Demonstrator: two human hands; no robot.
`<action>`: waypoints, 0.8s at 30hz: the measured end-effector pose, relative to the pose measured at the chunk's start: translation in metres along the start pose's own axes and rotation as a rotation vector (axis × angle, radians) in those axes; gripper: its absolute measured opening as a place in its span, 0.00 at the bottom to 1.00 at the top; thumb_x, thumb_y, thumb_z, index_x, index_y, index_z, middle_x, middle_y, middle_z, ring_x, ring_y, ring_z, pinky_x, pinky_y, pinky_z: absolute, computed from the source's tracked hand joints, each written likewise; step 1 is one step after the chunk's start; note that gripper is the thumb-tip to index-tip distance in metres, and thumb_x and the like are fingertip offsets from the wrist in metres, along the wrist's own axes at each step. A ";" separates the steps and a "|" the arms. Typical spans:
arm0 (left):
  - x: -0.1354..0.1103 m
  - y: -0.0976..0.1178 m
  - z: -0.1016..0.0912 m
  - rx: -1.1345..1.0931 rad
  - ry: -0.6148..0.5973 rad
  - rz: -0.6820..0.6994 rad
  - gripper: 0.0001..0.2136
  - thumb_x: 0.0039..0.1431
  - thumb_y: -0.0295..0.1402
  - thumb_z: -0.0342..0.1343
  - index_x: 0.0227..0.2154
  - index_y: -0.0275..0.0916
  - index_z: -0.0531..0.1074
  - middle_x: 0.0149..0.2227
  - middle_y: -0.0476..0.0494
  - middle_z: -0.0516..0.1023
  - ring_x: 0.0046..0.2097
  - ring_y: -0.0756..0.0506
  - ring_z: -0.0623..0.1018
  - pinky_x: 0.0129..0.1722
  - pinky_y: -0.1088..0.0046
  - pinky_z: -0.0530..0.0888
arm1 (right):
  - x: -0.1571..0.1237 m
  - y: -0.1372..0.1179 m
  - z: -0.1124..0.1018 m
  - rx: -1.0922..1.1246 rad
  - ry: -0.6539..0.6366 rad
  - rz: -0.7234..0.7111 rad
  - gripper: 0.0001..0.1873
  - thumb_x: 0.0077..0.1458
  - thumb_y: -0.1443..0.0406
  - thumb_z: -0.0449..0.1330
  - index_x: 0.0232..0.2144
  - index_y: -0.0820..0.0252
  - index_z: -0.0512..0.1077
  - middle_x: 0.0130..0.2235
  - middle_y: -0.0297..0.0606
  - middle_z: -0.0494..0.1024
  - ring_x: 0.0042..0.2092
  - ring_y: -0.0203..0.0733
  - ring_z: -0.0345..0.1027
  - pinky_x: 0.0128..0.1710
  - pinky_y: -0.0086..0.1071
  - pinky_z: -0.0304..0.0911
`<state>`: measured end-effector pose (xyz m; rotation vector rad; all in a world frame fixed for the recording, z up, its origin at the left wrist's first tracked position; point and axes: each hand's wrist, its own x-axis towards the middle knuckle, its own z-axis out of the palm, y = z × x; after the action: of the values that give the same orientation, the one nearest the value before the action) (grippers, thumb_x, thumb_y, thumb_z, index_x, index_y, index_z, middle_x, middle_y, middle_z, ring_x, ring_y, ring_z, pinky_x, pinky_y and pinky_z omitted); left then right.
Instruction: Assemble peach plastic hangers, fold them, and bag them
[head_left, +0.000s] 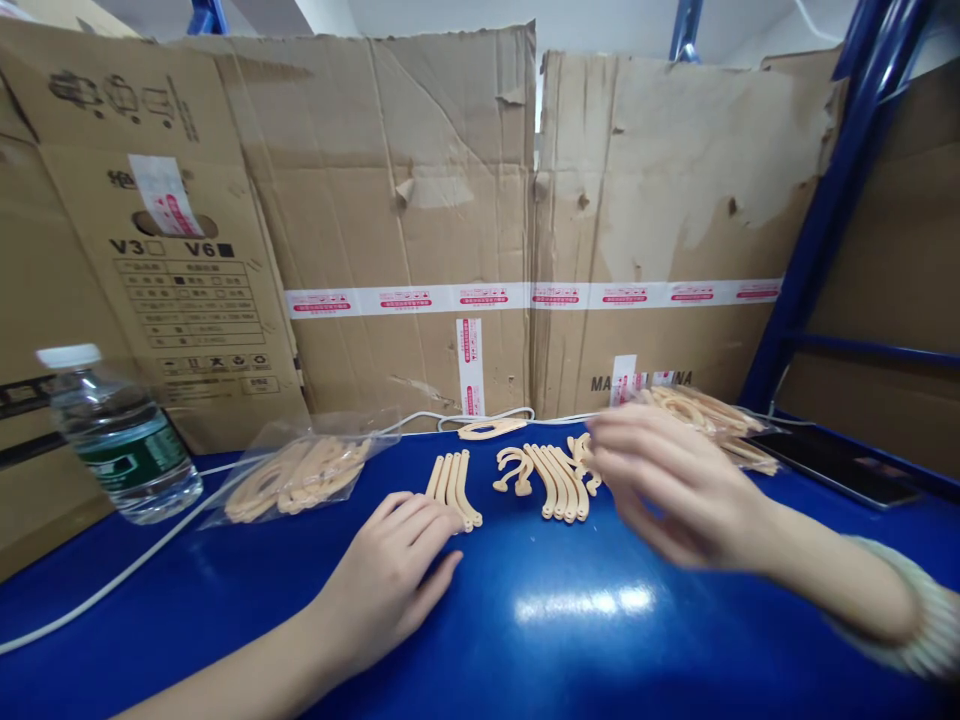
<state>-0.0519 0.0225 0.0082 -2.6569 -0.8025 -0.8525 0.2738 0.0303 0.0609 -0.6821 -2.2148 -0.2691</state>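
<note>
My left hand [401, 565] lies palm down at the near end of several beige curved strips [452, 485], its fingers stretched over their lower ends and its thumb apart. To the right lies a second row of similar strips [559, 485], side by side. Between the two rows rest small beige hook-shaped pieces [514, 468]. My right hand [682, 490] is raised beside more hook-shaped pieces [583, 455], partly covering them. Its bent fingers are smeared by motion, and whether anything is in them cannot be made out.
A clear bag of beige parts [300, 480] lies left, near a water bottle [124, 435]. Behind my right hand are more bagged parts [705, 412] and a dark phone [836, 468]. A flat oval piece [491, 429] and white cable [112, 590] lie on the blue table [480, 650]; cardboard [405, 200] stands behind.
</note>
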 end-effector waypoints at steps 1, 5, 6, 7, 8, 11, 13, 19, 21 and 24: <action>-0.001 0.000 0.002 -0.007 0.008 -0.003 0.08 0.64 0.24 0.50 0.44 0.37 0.68 0.41 0.41 0.79 0.41 0.40 0.76 0.44 0.58 0.69 | -0.001 0.011 0.002 -0.013 -0.092 0.004 0.18 0.61 0.66 0.59 0.53 0.52 0.70 0.56 0.43 0.73 0.61 0.53 0.60 0.60 0.52 0.59; -0.006 -0.001 0.009 -0.073 -0.007 -0.042 0.07 0.64 0.24 0.49 0.43 0.38 0.68 0.41 0.43 0.78 0.42 0.41 0.76 0.43 0.59 0.70 | -0.021 0.057 0.020 -0.006 -0.433 0.160 0.25 0.62 0.63 0.57 0.61 0.56 0.64 0.62 0.46 0.67 0.67 0.55 0.51 0.62 0.55 0.57; -0.007 -0.001 0.010 -0.095 -0.019 -0.061 0.07 0.64 0.24 0.49 0.42 0.39 0.68 0.41 0.43 0.78 0.42 0.41 0.76 0.43 0.60 0.70 | -0.028 0.065 0.025 0.028 -0.468 0.199 0.25 0.63 0.62 0.57 0.62 0.56 0.63 0.63 0.45 0.66 0.66 0.54 0.51 0.63 0.54 0.56; -0.008 -0.002 0.011 -0.112 -0.031 -0.082 0.07 0.64 0.24 0.49 0.42 0.40 0.68 0.41 0.43 0.78 0.42 0.41 0.76 0.43 0.60 0.70 | -0.034 0.071 0.030 0.062 -0.479 0.231 0.24 0.64 0.62 0.56 0.61 0.56 0.64 0.63 0.45 0.66 0.65 0.53 0.54 0.63 0.52 0.56; -0.009 -0.003 0.012 -0.122 -0.041 -0.102 0.07 0.64 0.24 0.48 0.42 0.40 0.67 0.41 0.44 0.77 0.42 0.41 0.76 0.43 0.61 0.70 | -0.038 0.075 0.034 0.090 -0.480 0.252 0.23 0.64 0.61 0.56 0.60 0.56 0.65 0.62 0.45 0.67 0.64 0.52 0.57 0.63 0.50 0.57; -0.011 -0.004 0.013 -0.122 -0.055 -0.129 0.08 0.64 0.25 0.47 0.42 0.41 0.67 0.41 0.44 0.76 0.43 0.41 0.75 0.45 0.60 0.70 | -0.046 0.079 0.041 0.122 -0.454 0.279 0.18 0.66 0.61 0.53 0.54 0.59 0.71 0.60 0.46 0.70 0.61 0.50 0.63 0.61 0.45 0.60; -0.012 -0.005 0.014 -0.116 -0.055 -0.124 0.08 0.64 0.25 0.47 0.43 0.41 0.66 0.41 0.43 0.76 0.44 0.41 0.75 0.45 0.60 0.70 | -0.048 0.082 0.042 0.114 -0.435 0.293 0.18 0.66 0.61 0.52 0.53 0.60 0.72 0.60 0.47 0.70 0.61 0.50 0.63 0.62 0.44 0.59; -0.011 -0.005 0.014 -0.132 -0.060 -0.126 0.08 0.64 0.24 0.47 0.42 0.42 0.66 0.42 0.44 0.76 0.45 0.41 0.75 0.46 0.61 0.70 | -0.056 0.104 0.036 0.058 -0.382 0.368 0.19 0.65 0.59 0.52 0.52 0.62 0.72 0.57 0.50 0.73 0.59 0.54 0.66 0.60 0.50 0.60; -0.010 -0.005 0.014 -0.134 -0.066 -0.125 0.08 0.64 0.24 0.47 0.42 0.42 0.66 0.42 0.44 0.76 0.45 0.41 0.75 0.46 0.61 0.70 | -0.058 0.107 0.034 0.040 -0.372 0.383 0.18 0.64 0.59 0.52 0.51 0.62 0.71 0.56 0.50 0.74 0.58 0.55 0.67 0.59 0.51 0.61; -0.010 -0.005 0.014 -0.128 -0.065 -0.127 0.08 0.64 0.24 0.47 0.42 0.41 0.66 0.42 0.44 0.76 0.45 0.41 0.74 0.46 0.61 0.69 | -0.058 0.104 0.034 0.017 -0.353 0.384 0.17 0.64 0.58 0.52 0.49 0.60 0.72 0.56 0.49 0.73 0.59 0.54 0.65 0.60 0.50 0.60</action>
<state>-0.0554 0.0277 -0.0087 -2.7829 -0.9722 -0.8797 0.3420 0.1079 -0.0075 -1.1998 -2.3457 0.0718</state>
